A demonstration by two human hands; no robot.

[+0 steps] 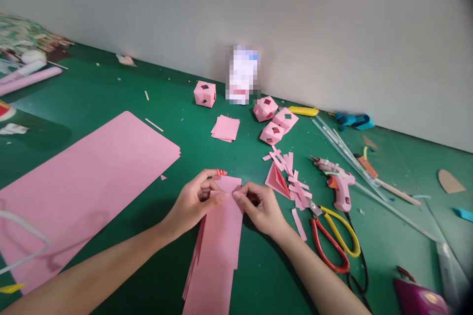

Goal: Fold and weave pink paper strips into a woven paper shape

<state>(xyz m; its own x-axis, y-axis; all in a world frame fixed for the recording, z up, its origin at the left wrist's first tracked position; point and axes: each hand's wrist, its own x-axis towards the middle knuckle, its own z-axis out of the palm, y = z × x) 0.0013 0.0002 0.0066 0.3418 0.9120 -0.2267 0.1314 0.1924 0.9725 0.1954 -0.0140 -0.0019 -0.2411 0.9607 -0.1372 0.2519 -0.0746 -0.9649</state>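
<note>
Both my hands are at the top end of several long pink paper strips (219, 256), which lie stacked in front of me. My left hand (195, 199) pinches the top strip's left side between thumb and fingers; one finger has a red patterned wrap around its tip. Opposite it, my right hand (260, 204) pinches the same strip at its right side. The strip's far end seems folded over between the thumbs. Beyond the hands lies a small stack of pink paper squares (225, 128). A folded pink paper piece (277, 180) rests among narrow paper scraps (295, 184) right of my right hand.
Large pink sheets (92, 182) cover the left. Pink paper polyhedra (273, 133) stand before a blurred, phone-like screen (242, 75) at the wall. To the right lie scissors (334, 241), a pink glue gun (342, 184) with cord, clear sticks, a cutter (447, 266) and a purple object (419, 295).
</note>
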